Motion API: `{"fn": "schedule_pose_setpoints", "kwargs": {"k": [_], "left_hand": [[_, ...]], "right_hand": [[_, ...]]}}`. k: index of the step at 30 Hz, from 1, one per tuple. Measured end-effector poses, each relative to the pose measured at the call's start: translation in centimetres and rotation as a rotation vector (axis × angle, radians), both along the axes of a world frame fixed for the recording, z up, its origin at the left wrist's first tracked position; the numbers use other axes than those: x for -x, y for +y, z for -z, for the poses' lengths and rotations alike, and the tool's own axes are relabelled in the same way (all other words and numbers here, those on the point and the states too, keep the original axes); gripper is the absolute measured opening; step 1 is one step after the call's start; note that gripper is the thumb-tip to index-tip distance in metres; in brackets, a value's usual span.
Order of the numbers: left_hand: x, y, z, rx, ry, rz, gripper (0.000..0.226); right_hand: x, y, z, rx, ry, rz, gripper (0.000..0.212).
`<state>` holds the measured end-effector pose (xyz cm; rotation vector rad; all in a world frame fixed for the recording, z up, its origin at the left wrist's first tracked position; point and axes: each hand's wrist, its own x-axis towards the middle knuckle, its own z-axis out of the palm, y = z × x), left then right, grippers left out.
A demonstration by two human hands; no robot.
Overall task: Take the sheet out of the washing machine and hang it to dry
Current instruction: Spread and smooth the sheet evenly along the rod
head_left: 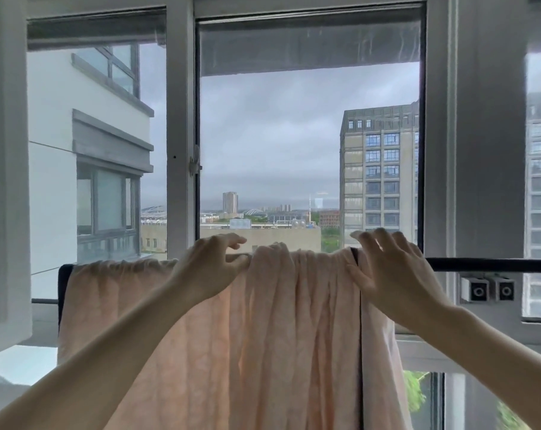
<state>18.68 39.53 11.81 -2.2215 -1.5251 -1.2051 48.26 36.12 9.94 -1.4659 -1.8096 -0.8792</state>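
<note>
My left hand (212, 268) is up at the rail, fingers curled over the top of the sheet (263, 336), thumb and fingertips pinching a gathered fold of the cloth where it crosses the bar. My right hand (387, 271) is at the sheet's right edge, fingers spread and bent over the top of the rail, thumb under the hem; whether it truly grips the cloth or only rests on it I cannot tell. The pale peach sheet is draped over the dark rail (486, 264) and hangs down in long folds, bunched between my hands and smoother toward the left end. A dark vertical post (361, 352) runs down just beside its right edge. Behind the rail stands the window frame (181, 150), with two small white square fittings (488, 289) below the bare stretch of rail on the right. Through the glass are a tall grey building (377, 169) and cloudy sky.
</note>
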Motion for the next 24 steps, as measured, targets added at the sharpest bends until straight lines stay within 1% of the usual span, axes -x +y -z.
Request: {"fn": "schedule_pose_setpoints", "kwargs": {"k": [1,2,4,5,7,9,11,13,14,15,17,18,19,22,24], "left_hand": [[-1.0,-0.3,0.0,-0.002,-0.027,0.071,0.037],[-1.8,-0.5,0.1,-0.004,-0.014,0.104,0.038],[-3.2,-0.5,0.4,-0.022,0.088,0.044,0.044],[-3.6,-0.5,0.6,-0.041,0.139,-0.018,0.046],[-4.4,-0.4,1.0,-0.091,0.179,-0.087,0.047],[-5.2,-0.3,1.2,-0.143,0.169,-0.081,0.042],[-5.7,-0.1,1.3,-0.184,0.135,-0.061,0.031],[-6.1,0.2,1.5,-0.213,0.100,-0.055,0.021],[-6.3,0.4,1.6,-0.227,0.086,-0.059,0.021],[-6.4,0.5,1.7,-0.240,0.065,-0.060,0.024],[-6.3,0.8,1.6,-0.256,0.006,-0.060,0.038],[-6.3,0.9,1.4,-0.255,-0.018,-0.066,0.042],[-6.3,1.0,1.3,-0.252,-0.036,-0.074,0.041],[-6.2,1.1,0.7,-0.246,-0.095,-0.075,0.031],[-6.0,1.5,0.1,-0.235,-0.146,-0.049,0.028]], "right_hand": [[-0.2,-0.2,0.1,-0.018,0.009,0.028,0.048],[-0.4,-0.4,0.1,-0.036,0.026,0.054,0.050],[-0.7,-1.1,0.4,-0.034,0.089,0.079,0.053],[-0.7,-1.4,0.5,-0.008,0.129,0.080,0.052],[-0.8,-1.8,0.9,0.076,0.194,0.063,0.047],[-0.9,-1.6,1.5,0.164,0.272,-0.011,0.048],[-0.2,-1.6,1.9,0.245,0.382,-0.132,0.060],[0.9,-1.5,2.2,0.259,0.385,-0.198,0.072],[1.5,-1.4,2.3,0.253,0.359,-0.202,0.074],[2.2,-1.4,2.5,0.244,0.323,-0.194,0.069],[3.2,-0.9,2.7,0.230,0.253,-0.147,0.052],[3.4,-0.6,2.6,0.223,0.231,-0.117,0.046],[3.5,-0.4,2.5,0.204,0.210,-0.095,0.041],[2.8,-0.1,0.7,0.074,0.175,-0.076,0.015],[1.8,0.2,-1.3,0.003,0.225,-0.088,0.016]]}}
